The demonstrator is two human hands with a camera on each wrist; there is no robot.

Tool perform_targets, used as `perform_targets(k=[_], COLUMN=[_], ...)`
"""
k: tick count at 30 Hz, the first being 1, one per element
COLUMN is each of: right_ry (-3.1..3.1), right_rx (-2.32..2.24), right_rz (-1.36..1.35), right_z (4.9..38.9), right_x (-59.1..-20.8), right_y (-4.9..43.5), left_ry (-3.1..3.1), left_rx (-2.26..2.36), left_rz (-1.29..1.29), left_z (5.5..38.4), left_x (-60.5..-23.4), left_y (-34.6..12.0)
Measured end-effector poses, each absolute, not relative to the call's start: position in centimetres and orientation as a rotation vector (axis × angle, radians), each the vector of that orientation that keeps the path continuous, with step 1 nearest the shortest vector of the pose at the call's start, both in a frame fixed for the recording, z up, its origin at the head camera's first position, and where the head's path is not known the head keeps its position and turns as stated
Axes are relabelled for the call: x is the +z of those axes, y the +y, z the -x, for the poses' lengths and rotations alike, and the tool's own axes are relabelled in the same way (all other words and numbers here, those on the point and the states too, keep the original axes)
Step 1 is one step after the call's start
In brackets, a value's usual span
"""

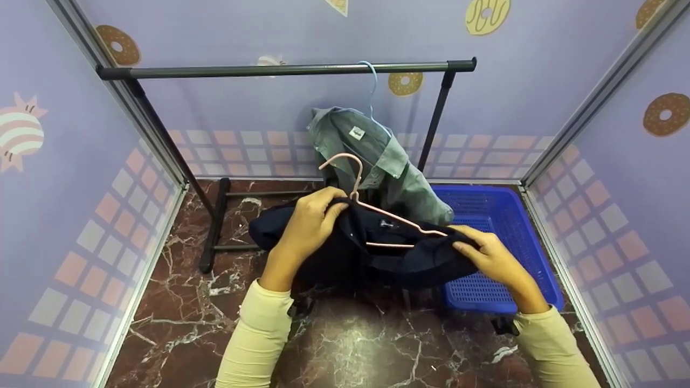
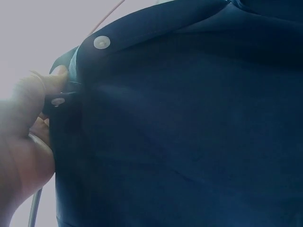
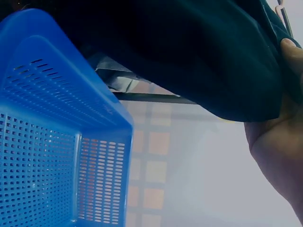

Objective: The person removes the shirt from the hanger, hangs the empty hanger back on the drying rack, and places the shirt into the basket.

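A dark navy button-up shirt (image 1: pixel 334 253) hangs between my two hands, in front of the rack. Inside its neck lies a pink hanger (image 1: pixel 392 214), its hook sticking up out of the collar and its right arm reaching toward the shirt's right shoulder. My left hand (image 1: pixel 309 218) pinches the cloth at the collar, beside the hanger's neck. In the left wrist view, white buttons (image 2: pixel 102 42) show along the shirt's edge near my thumb. My right hand (image 1: pixel 488 256) grips the right shoulder, thumb in front, close to the hanger's end.
A black garment rack (image 1: pixel 232 71) stands behind the shirt. From its bar a grey-green shirt (image 1: pixel 415 186) hangs on a light blue hanger (image 1: pixel 373 86). On the marbled floor at the right sits a blue plastic basket (image 1: pixel 539 253). Patterned walls enclose three sides.
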State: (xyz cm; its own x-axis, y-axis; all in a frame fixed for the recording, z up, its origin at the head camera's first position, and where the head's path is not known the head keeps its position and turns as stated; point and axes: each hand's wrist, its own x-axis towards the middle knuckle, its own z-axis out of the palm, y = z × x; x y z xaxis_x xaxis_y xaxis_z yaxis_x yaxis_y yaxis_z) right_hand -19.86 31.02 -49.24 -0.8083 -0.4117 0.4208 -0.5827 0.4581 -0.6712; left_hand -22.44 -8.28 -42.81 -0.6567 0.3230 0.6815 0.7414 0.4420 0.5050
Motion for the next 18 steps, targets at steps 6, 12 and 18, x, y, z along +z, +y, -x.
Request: perform_targets(k=[6,12,18], right_ry=[-2.54,-2.551,-2.558], right_rx=[1.318,1.341,1.366], right_rz=[-0.794,-0.754,-0.692], right_z=[19.6,19.4,19.2], right_x=[-49.8,-50.4,-51.3], right_y=[31.5,31.6,31.6], left_ry=[-2.185,-2.186,-2.168], left_rx=[-1.137,-1.138,-1.138], left_rz=[0.882,0.901,0.888], left_z=[22.4,22.5,22.5], left_x=[-42.6,-42.7,-42.5], left_y=[-8.5,-8.6,-8.9])
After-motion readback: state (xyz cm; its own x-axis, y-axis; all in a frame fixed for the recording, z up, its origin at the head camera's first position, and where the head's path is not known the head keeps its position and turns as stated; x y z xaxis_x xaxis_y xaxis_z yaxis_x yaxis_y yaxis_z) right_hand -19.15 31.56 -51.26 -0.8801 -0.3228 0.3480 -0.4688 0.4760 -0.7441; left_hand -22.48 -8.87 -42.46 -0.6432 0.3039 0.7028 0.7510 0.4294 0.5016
